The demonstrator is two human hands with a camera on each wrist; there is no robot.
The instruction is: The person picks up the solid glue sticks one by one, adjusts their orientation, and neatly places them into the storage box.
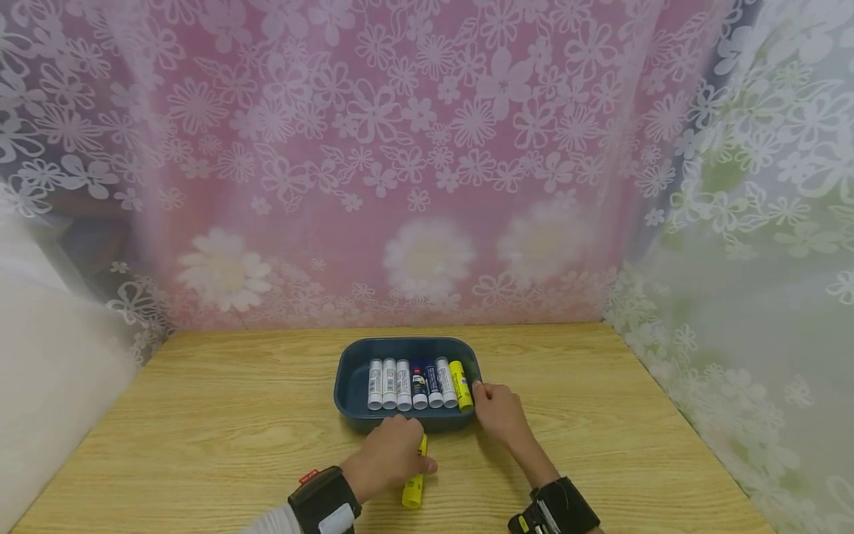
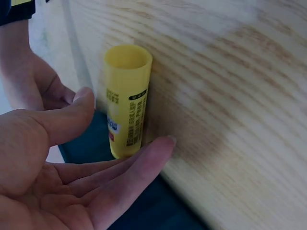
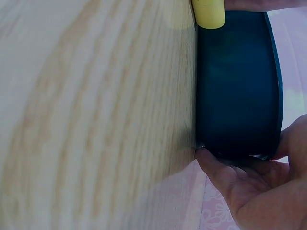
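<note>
A yellow glue stick (image 1: 413, 491) lies on the table just in front of a dark blue-green tray (image 1: 454, 423). Over it is my left hand (image 1: 392, 454); in the left wrist view, thumb and straight fingers are spread on either side of the glue stick (image 2: 125, 100), with the fingers by its far end. At the tray's right end, my right hand (image 1: 499, 411) grips the wall, thumb and fingers around the corner in the right wrist view. Inside the tray, several white glue sticks (image 1: 376, 386), dark-labelled ones (image 1: 419, 387) and another yellow glue stick (image 1: 460, 386) lie in a row.
The wood-grain table (image 1: 233, 437) runs back to a pink flowered curtain (image 1: 320, 185). Translucent flowered sheeting (image 1: 754, 297) hangs along the right side, with pale sheeting on the left. Both wrists wear black straps (image 1: 563, 506).
</note>
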